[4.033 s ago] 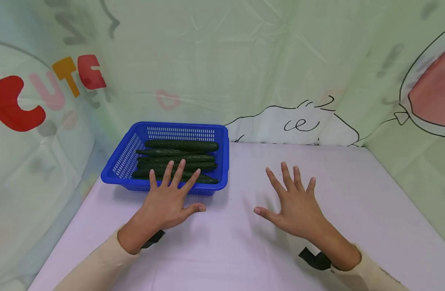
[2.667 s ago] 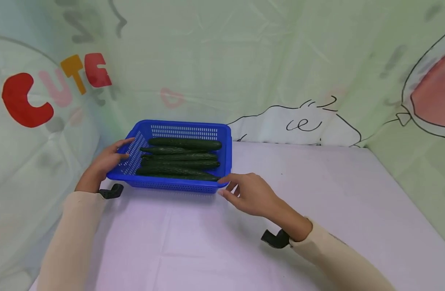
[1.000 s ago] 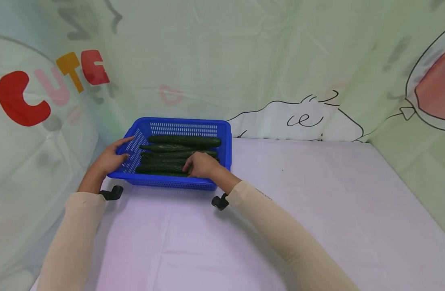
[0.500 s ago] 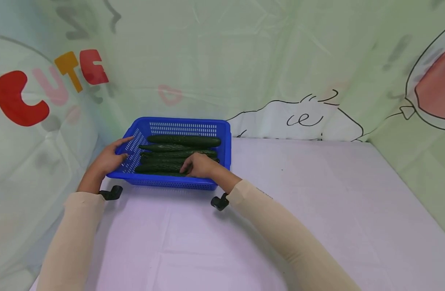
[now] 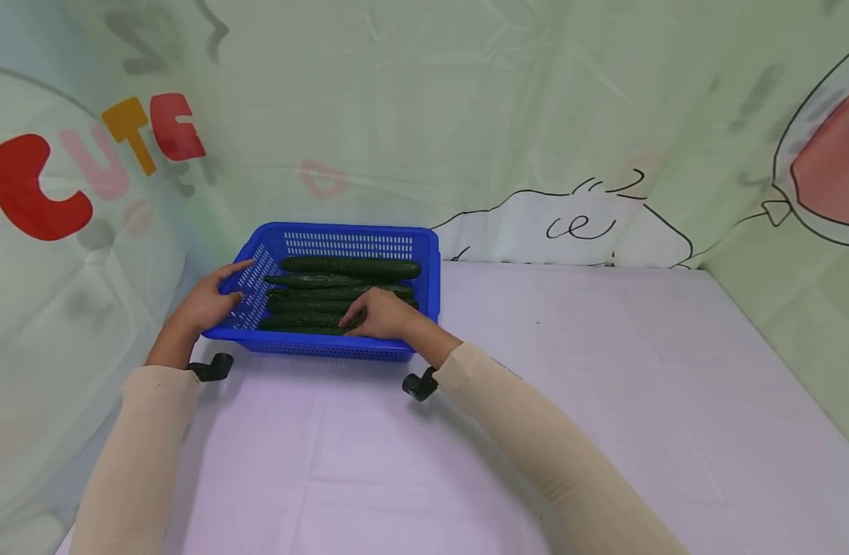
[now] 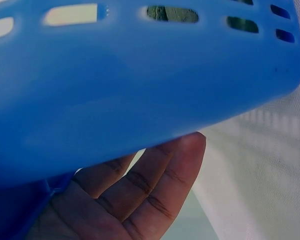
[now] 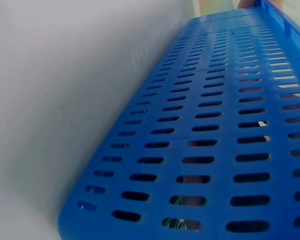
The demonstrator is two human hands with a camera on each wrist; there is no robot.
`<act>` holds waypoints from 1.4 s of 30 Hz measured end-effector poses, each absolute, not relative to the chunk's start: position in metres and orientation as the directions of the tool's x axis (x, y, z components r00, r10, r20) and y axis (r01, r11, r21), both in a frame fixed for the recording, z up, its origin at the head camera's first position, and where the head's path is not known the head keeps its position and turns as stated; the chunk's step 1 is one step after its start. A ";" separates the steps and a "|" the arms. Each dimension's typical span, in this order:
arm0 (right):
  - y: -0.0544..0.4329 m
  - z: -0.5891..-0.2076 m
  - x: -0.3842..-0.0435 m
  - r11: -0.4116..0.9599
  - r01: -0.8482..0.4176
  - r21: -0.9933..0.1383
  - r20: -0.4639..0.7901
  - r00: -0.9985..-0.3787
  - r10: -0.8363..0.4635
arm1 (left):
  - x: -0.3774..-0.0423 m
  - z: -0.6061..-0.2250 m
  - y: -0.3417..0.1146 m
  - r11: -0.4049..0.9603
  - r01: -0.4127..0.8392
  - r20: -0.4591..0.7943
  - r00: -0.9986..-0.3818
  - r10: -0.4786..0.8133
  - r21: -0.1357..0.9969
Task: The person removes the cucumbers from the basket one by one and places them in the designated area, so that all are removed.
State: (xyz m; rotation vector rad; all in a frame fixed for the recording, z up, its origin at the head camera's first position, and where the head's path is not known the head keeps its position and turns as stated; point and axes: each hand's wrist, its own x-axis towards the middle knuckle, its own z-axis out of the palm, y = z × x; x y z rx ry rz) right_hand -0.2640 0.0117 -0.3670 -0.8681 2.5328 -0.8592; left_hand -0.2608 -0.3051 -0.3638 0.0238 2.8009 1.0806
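Observation:
A blue perforated plastic basket (image 5: pixel 327 347) stands at the left of the table, with several dark green cucumbers (image 5: pixel 351 267) lying side by side in it. My left hand (image 5: pixel 209 304) grips the basket's left end; in the left wrist view its curled fingers (image 6: pixel 160 185) lie against the underside of the blue plastic. My right hand (image 5: pixel 385 314) reaches over the front rim, thumb and fingers bent around the nearest cucumber (image 5: pixel 299 321). The palm hides that cucumber's right part. From the right wrist, the basket's slotted front wall (image 7: pixel 210 115) blocks the view of the fingers.
A pale lilac cloth (image 5: pixel 604 401) covers the table. Behind it and on both sides hang printed curtains (image 5: pixel 535 100), with the basket close to the back one. Each wrist carries a small black camera mount (image 5: pixel 420 384).
Both hands were spread in the air over the table. My left hand went to the basket's left end; my right reached the front right corner, then inside to the nearest cucumber, its fingers shifting slightly left.

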 end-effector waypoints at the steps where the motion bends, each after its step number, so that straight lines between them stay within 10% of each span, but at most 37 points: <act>1: 0.012 -0.367 -0.264 0.631 -0.440 -0.639 -0.101 -0.765 -0.636 | -0.261 -0.364 -0.305 0.742 -0.038 -0.126 -0.990 0.063 0.670; 42: 0.011 -0.364 -0.256 0.686 -0.450 -0.572 0.026 -0.846 -0.533 | -0.264 -0.368 -0.307 0.738 -0.054 -0.134 -0.990 0.049 0.672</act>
